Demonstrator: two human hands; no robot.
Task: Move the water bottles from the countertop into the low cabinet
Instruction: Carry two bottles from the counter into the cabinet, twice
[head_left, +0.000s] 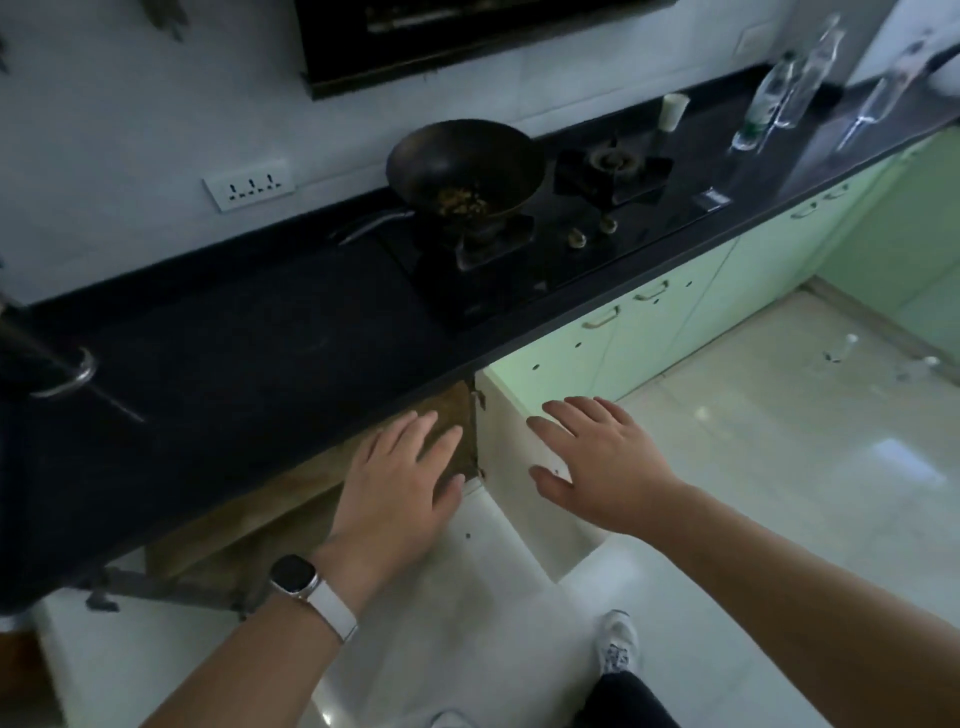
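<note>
Three clear water bottles stand far right on the black countertop: one with a green label, a taller one behind it, and a blurred one near the corner. Below the counter edge the low cabinet is open, showing its brown wooden inside. Its white door swings out toward me. My left hand, with a watch on the wrist, hovers empty in front of the opening, fingers spread. My right hand is flat against the open door, holding nothing.
A dark wok with food sits on the gas stove. A white cup stands behind the burner. Pale green cabinet doors run to the right. My shoe rests on the glossy tile floor.
</note>
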